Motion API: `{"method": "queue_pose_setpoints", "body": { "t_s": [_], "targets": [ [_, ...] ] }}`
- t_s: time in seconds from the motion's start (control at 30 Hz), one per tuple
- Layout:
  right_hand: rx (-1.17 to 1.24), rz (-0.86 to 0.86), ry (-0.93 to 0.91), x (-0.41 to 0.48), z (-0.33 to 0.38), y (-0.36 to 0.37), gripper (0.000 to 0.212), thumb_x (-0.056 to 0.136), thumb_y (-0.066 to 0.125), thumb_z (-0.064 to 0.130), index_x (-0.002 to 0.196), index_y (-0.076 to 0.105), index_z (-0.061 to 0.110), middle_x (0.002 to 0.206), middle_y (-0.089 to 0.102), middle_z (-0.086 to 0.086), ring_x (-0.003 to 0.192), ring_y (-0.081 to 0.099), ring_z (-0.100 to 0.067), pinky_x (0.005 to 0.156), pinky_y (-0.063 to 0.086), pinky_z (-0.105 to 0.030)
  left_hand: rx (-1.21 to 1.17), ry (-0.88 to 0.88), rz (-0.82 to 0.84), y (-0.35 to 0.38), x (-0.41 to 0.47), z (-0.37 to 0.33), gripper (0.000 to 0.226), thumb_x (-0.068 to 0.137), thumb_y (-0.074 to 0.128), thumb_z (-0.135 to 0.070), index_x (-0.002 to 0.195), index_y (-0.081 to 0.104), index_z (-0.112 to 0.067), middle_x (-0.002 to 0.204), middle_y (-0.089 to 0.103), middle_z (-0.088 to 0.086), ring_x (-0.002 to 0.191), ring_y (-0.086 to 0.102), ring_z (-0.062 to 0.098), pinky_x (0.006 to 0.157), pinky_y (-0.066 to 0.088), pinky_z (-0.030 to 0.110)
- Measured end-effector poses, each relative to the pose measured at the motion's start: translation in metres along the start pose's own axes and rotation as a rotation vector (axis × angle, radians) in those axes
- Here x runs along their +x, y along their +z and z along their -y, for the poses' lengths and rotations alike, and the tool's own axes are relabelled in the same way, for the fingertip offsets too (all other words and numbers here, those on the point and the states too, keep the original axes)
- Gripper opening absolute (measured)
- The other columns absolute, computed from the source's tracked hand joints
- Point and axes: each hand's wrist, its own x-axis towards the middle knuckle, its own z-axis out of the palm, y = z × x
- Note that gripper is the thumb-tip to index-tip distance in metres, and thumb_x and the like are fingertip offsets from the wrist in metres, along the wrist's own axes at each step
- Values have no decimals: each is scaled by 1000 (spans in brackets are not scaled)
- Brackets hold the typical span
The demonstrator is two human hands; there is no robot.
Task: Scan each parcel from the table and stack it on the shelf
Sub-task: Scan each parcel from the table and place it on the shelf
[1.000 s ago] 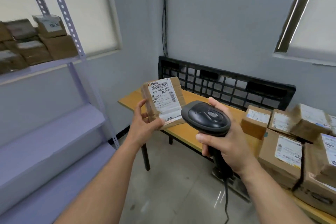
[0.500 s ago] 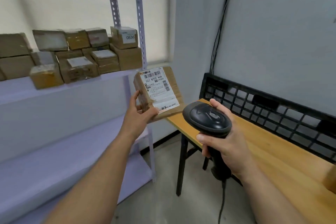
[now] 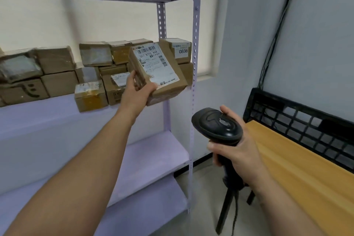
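Note:
My left hand [image 3: 137,92] grips a brown cardboard parcel [image 3: 168,80] with a white barcode label, held tilted in the air at the right end of the lilac shelf [image 3: 47,115], just in front of the stacked boxes. My right hand [image 3: 235,151] is shut on a black handheld barcode scanner [image 3: 216,124], lower right, beside the table's left end. Several brown parcels [image 3: 57,74] stand stacked on the shelf, one marked 0836 [image 3: 181,50].
The shelf's perforated upright [image 3: 194,63] stands just right of the held parcel. Lower shelf boards [image 3: 149,157] lie below. A wooden table [image 3: 298,168] with a black plastic pallet [image 3: 298,120] leaning behind it fills the right. Cables [image 3: 275,36] run down the wall.
The view has swung left from the table to the shelf. My left hand has carried the parcel up and out to the shelf's right end. The scanner hand has dropped lower.

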Motion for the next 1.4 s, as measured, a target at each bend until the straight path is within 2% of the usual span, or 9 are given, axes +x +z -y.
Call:
{"method": "queue_pose_setpoints", "body": {
  "t_s": [0.13, 0.33, 0.5, 0.73, 0.83, 1.0, 1.13, 1.23, 1.4],
  "targets": [
    [29, 45, 15, 34, -5, 11, 84, 60, 78, 3, 125, 52, 51, 103, 70, -5, 48, 58, -31, 45, 50, -33, 14, 2, -59, -10, 37, -14, 75, 88, 63, -32, 151, 23, -34, 127, 53, -5, 96, 59, 8, 84, 54, 35],
    [50, 110, 4, 82, -12, 18, 82, 61, 77, 5, 118, 53, 58, 99, 70, -6, 47, 58, -30, 46, 51, -36, -1, -53, -68, -10, 86, -29, 55, 89, 58, -36, 140, 39, -31, 119, 61, -2, 98, 64, 19, 69, 57, 35],
    [83, 164, 25, 115, -24, 20, 84, 61, 77, 3, 121, 52, 56, 111, 64, -13, 47, 57, -31, 46, 50, -34, 56, -116, -44, -3, 123, -38, 46, 91, 53, -41, 133, 47, -22, 103, 63, 5, 89, 65, 23, 80, 58, 42],
    [88, 203, 42, 140, -39, 14, 84, 61, 78, 4, 120, 54, 59, 116, 63, -8, 48, 57, -31, 49, 51, -34, 210, -79, -78, 4, 153, -34, 51, 97, 35, -57, 136, 44, -25, 130, 54, 3, 112, 55, 24, 97, 49, 50],
    [90, 201, 57, 143, -43, 9, 83, 62, 77, 4, 117, 54, 62, 115, 63, -11, 48, 57, -32, 48, 50, -34, 313, -31, -38, 6, 155, -27, 74, 89, 57, -54, 150, 24, -28, 143, 42, -2, 125, 45, 24, 106, 41, 50],
    [88, 194, 79, 144, -50, 5, 83, 62, 77, 4, 116, 54, 63, 110, 65, -11, 49, 56, -33, 49, 52, -37, 379, 11, -96, 7, 159, -13, 81, 87, 68, -19, 151, 21, -33, 138, 50, 5, 120, 52, 26, 103, 46, 45],
    [66, 176, 83, 138, -48, 4, 82, 62, 77, 5, 117, 54, 62, 107, 66, -10, 49, 57, -31, 50, 52, -36, 398, 24, -103, 8, 154, -7, 82, 90, 64, -16, 153, 14, -30, 144, 46, 7, 128, 47, 27, 108, 40, 41],
    [64, 167, 81, 130, -44, 5, 82, 63, 78, 5, 117, 53, 63, 107, 65, -13, 49, 57, -32, 49, 51, -36, 412, 20, -113, 8, 145, -6, 81, 92, 63, -17, 154, 11, -26, 148, 41, 6, 131, 44, 26, 96, 37, 31],
    [71, 141, 68, 106, -34, 8, 82, 63, 78, 4, 114, 55, 63, 105, 64, -15, 47, 56, -32, 47, 49, -33, 559, 205, -265, 7, 106, -9, 65, 90, 65, -28, 145, 33, -20, 146, 41, 4, 133, 39, 22, 99, 35, 34]
  ]
}}
